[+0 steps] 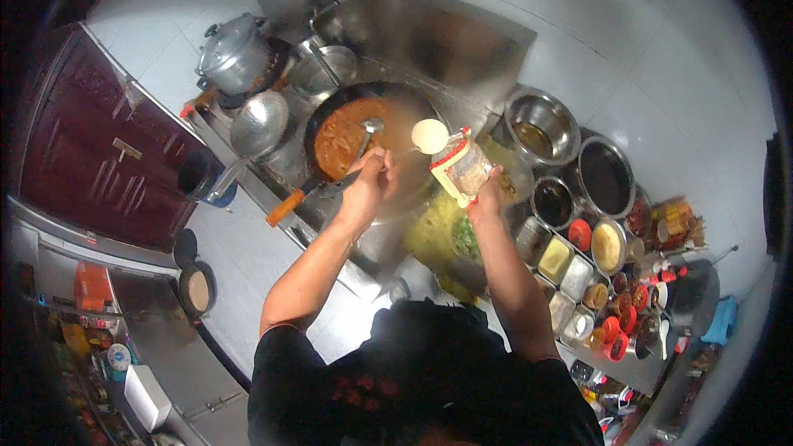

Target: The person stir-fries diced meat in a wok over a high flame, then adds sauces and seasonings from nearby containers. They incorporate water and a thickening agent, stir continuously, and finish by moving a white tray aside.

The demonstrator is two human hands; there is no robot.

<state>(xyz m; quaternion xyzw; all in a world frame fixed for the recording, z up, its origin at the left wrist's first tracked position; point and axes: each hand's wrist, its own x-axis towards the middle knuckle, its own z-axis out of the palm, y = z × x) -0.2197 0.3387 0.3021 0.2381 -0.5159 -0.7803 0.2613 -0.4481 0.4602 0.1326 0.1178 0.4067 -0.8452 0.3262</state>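
Note:
My left hand [370, 184] is closed on a spoon's thin handle. The spoon's round bowl [430, 136] looks filled with a pale substance, and it is at the mouth of a clear plastic bag [461, 170] with red and cream trim. That bag is gripped in my right hand [487, 195]. Below and left of the spoon, a wok [315, 118] holds orange-red sauce or stew [344, 127] with pieces in it. A metal ladle [372, 126] rests in the wok; its handle runs under or beside my left hand, and I cannot tell whether they touch.
A wooden handle [286, 207] juts over the stove's front edge. Behind are a lidded metal pot [232, 52] and a perforated strainer [260, 124]. Steel bowls [567, 136] and seasoning containers [576, 277] crowd the right. Steam blurs the greens [464, 235] beneath my right forearm.

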